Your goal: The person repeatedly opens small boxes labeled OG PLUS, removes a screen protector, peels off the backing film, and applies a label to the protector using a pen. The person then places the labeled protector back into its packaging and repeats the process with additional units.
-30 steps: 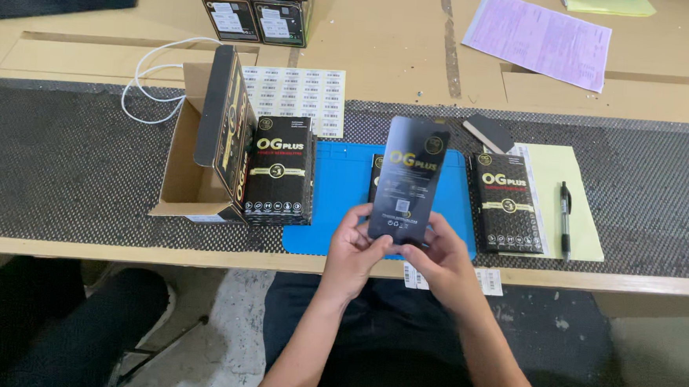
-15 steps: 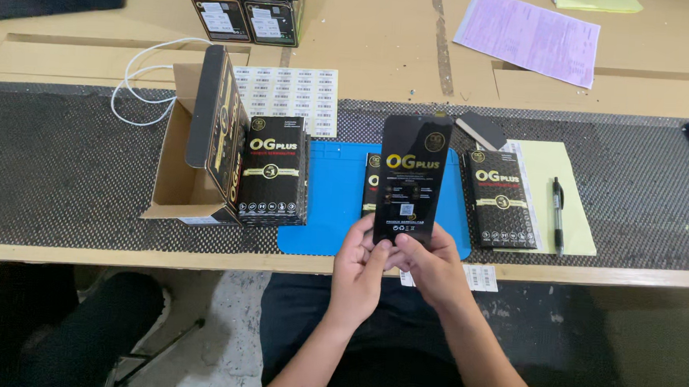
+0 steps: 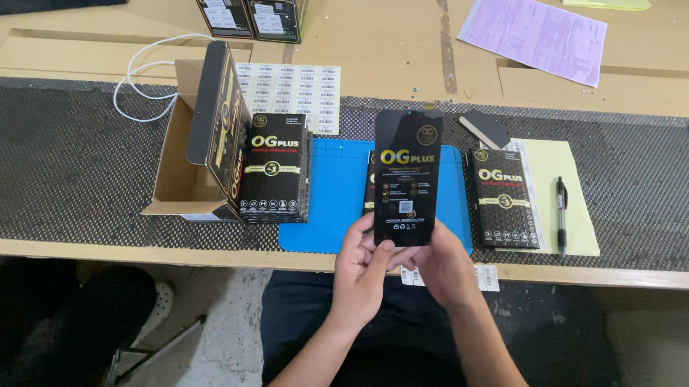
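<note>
Two hands share one flat black packet (image 3: 406, 177), held upright above the near edge of the worktop (image 3: 63, 163), and both hide part of what matters: the packet's bottom edge sits behind the fingers, and the small black box (image 3: 370, 183) lying on the blue mat (image 3: 337, 193) behind it shows only as a thin strip at the packet's left side. The left hand (image 3: 362, 271) comes up from below with its thumb pressed on the packet's lower front and its fingers curled behind; the right hand (image 3: 439, 271) cups the lower right corner, though I cannot tell how its fingertips lie behind the packet. Both forearms rise from the bottom of the view, over dark trousers. At the far edge, stacked black boxes (image 3: 248, 4) are cut off by the top of the frame, as is a pale sheet (image 3: 535, 31). An open cardboard carton (image 3: 197, 154) stands toward the left with a black box (image 3: 275, 166) upright against it; another black box (image 3: 504, 198) lies on yellow paper (image 3: 564, 197) beside a pen (image 3: 561, 213) to the right. Compared with half a second ago, the packet sits much the same in the hands, turned slightly squarer to the camera, and the boxes on the worktop have not moved
</note>
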